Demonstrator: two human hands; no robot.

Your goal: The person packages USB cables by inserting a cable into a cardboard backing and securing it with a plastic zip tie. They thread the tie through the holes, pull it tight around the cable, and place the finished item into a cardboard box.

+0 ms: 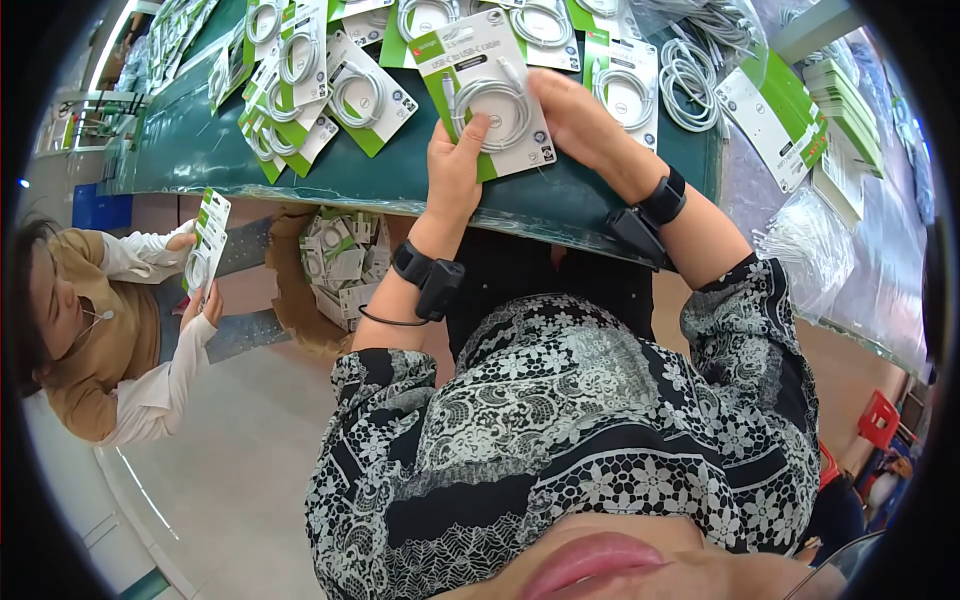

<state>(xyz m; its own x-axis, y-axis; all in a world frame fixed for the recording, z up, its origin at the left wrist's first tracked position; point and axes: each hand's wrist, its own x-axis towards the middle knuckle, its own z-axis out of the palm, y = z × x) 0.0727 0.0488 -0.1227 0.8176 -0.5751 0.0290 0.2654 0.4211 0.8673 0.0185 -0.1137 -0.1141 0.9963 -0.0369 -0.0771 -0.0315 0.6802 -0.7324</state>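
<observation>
A green and white card with a coiled white cable (497, 118) on its front is tilted up over the near edge of the green table (385, 172). My left hand (458, 168) grips its lower left corner, thumb pressed on the front and the fingers hidden behind. Along the card's right edge, my right hand (580, 118) holds it, with its fingertips partly out of sight behind the card. More carded cables (368, 100) lie just left of my hands, and another carded cable (625, 88) lies beyond my right wrist.
At left, a co-worker (110, 330) holds a similar carded cable (207, 240). A cardboard box (290, 275) full of carded cables stands below the table. On the right are loose coiled cables (690, 85), stacked cards (845, 115) and a clear plastic bag (805, 240).
</observation>
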